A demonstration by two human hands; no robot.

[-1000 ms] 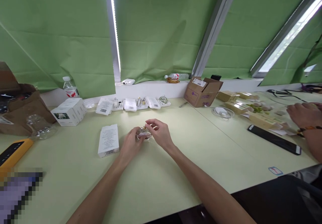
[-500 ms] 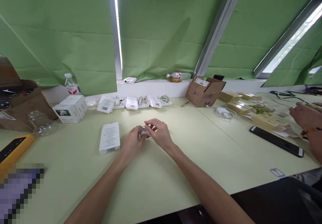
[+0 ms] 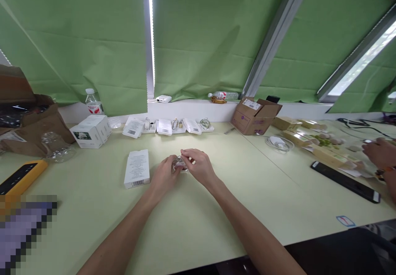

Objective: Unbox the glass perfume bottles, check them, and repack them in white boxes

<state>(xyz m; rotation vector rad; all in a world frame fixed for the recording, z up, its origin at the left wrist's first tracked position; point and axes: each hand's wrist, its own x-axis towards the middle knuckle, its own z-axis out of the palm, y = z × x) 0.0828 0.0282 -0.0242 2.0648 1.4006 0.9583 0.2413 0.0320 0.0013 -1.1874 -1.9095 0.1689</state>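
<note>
In the middle of the table, my left hand (image 3: 165, 174) is closed around the side of a small clear glass perfume bottle (image 3: 178, 163). My right hand (image 3: 199, 164) pinches at the top of the bottle, its thumb and forefinger pressed together; whatever lies between those fingertips is too small to make out. Both hands cover much of the glass. Left of my left hand lies a white printed box (image 3: 137, 170) with a barcode. Behind my hands, more perfume bottles (image 3: 205, 123) stand in a row beside white boxes (image 3: 164, 127).
White cartons (image 3: 89, 132), a clear plastic jar (image 3: 57, 147) and a yellow-and-black device (image 3: 21, 178) are at left. A cardboard box (image 3: 253, 116), a coiled white cable (image 3: 279, 144) and a black phone (image 3: 345, 182) lie right. Another person's hand (image 3: 382, 153) is at far right.
The view has shifted slightly, so things appear a little further right. My hands keep nearly the same hold on the bottle. The other person's hand has moved slightly.
</note>
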